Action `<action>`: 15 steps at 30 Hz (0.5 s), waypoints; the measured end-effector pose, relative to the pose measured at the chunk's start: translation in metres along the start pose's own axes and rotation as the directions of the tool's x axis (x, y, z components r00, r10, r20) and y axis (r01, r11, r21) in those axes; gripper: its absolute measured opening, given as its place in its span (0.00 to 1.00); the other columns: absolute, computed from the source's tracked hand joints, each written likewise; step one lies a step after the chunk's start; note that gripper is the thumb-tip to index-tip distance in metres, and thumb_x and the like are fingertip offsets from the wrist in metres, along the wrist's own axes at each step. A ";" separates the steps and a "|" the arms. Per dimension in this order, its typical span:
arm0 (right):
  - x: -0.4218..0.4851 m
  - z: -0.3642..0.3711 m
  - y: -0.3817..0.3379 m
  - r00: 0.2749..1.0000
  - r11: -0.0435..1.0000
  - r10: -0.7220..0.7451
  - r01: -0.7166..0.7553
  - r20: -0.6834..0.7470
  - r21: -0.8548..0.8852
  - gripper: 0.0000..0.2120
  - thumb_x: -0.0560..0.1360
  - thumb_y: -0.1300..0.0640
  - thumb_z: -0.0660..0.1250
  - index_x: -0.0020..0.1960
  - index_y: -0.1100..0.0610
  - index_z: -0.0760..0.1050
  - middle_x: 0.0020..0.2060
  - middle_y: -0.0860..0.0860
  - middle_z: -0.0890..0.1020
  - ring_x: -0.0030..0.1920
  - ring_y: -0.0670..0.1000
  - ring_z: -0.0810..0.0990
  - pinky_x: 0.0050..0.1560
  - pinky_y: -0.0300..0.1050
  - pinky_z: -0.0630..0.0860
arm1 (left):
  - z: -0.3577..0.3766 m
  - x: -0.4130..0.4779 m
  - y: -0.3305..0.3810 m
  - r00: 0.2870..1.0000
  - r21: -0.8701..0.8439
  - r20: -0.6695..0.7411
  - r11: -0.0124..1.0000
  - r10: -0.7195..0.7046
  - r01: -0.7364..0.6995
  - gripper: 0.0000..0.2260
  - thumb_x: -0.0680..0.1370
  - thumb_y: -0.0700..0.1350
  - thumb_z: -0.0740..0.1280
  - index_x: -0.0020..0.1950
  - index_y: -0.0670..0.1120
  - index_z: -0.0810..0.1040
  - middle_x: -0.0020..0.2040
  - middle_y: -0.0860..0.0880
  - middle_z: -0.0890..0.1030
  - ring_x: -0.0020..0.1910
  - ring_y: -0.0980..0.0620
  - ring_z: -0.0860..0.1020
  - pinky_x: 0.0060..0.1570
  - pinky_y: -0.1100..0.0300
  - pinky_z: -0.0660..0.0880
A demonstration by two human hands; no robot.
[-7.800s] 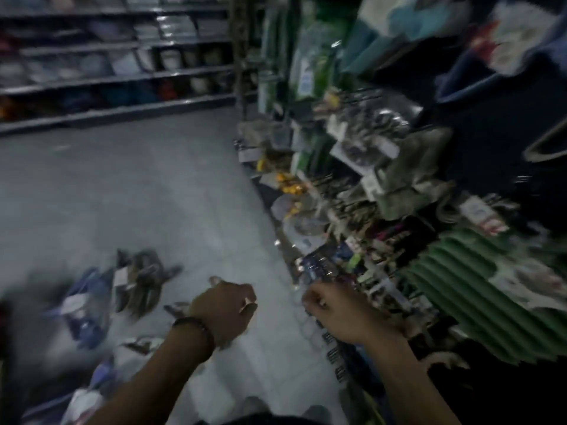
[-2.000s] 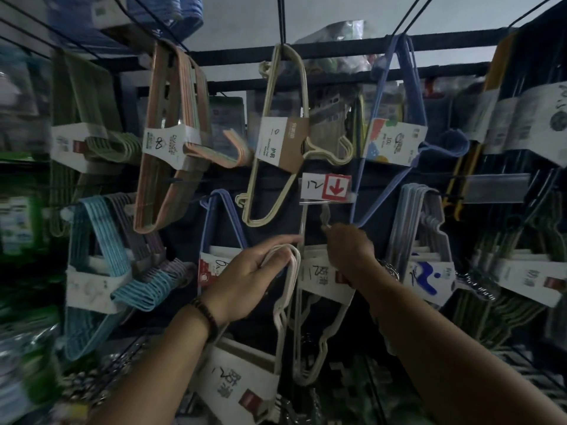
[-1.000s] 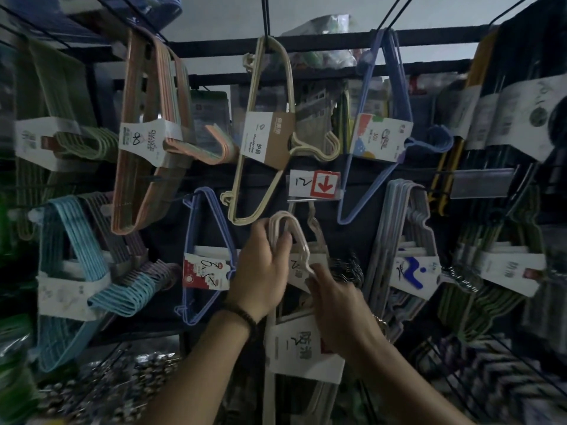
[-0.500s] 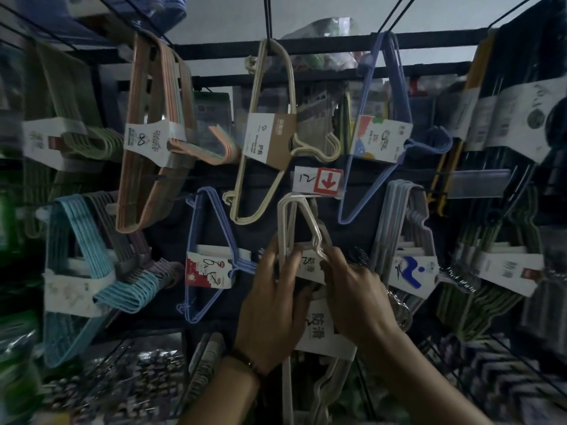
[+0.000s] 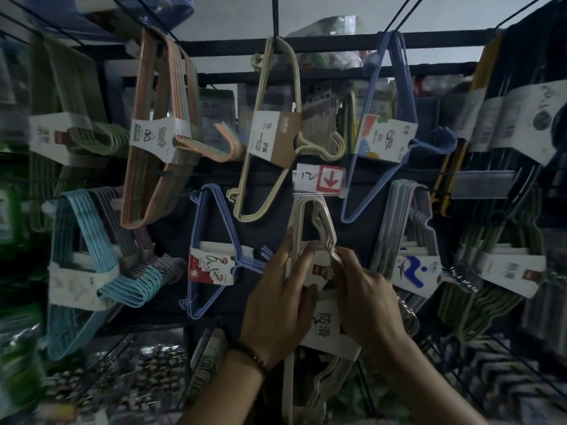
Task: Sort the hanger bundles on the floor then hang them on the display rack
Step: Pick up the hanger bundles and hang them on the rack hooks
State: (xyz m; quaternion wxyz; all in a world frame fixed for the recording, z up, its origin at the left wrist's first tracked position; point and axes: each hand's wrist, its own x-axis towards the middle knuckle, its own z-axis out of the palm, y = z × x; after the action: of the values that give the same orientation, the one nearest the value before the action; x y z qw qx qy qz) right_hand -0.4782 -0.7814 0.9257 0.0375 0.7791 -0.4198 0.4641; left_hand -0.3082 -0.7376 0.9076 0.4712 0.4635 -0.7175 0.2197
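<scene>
A white hanger bundle with a white paper band hangs at the middle of the display rack, its top corner just under a price tag with a red arrow. My left hand lies on the bundle's left side, fingers stretched up along the wires and thumb against the band. My right hand grips the bundle's right side near the band, fingers curled round the wires. The peg that carries the bundle is hidden behind the price tag.
More bundles hang around: peach, cream, blue, light blue, a small blue one and a grey-white one. Black wire pegs stick out toward me. Packets of small goods lie on the shelf below.
The white bundle has gone from my left hand's grasp up under the arrow tag. My right hand came down from the peg onto it. The bundle has risen slightly in the last half second.
</scene>
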 end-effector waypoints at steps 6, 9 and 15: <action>0.009 0.006 0.005 0.999 0.999 0.028 -0.027 -0.032 0.017 0.16 0.85 0.45 0.53 0.71 0.44 0.65 0.36 0.49 0.83 0.30 0.51 0.82 0.30 0.53 0.82 | 0.007 0.007 -0.007 1.000 0.033 0.024 0.999 0.009 -0.010 0.30 0.84 0.46 0.62 0.85 0.51 0.55 0.86 0.49 0.47 0.82 0.48 0.60 0.63 0.49 0.80; 0.008 0.008 0.009 0.994 0.998 -0.014 0.019 -0.105 0.051 0.20 0.84 0.43 0.48 0.73 0.44 0.66 0.37 0.49 0.84 0.29 0.52 0.82 0.29 0.52 0.80 | 0.003 0.011 -0.008 0.998 0.037 0.018 0.997 0.064 -0.065 0.29 0.85 0.47 0.61 0.85 0.52 0.56 0.86 0.46 0.50 0.81 0.46 0.62 0.64 0.47 0.79; 0.014 0.006 0.016 0.975 0.993 -0.091 0.103 -0.202 0.051 0.23 0.82 0.48 0.52 0.75 0.49 0.66 0.42 0.50 0.85 0.29 0.54 0.81 0.27 0.47 0.77 | -0.008 0.024 -0.004 0.986 0.045 0.039 0.986 0.160 -0.161 0.31 0.83 0.46 0.66 0.84 0.48 0.57 0.86 0.45 0.50 0.83 0.47 0.56 0.69 0.45 0.75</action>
State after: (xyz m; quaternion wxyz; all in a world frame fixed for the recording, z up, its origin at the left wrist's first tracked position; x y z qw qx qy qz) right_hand -0.4822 -0.8032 0.9271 0.0781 0.7490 -0.3612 0.5500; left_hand -0.3040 -0.7442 0.9324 0.4279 0.4192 -0.7553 0.2658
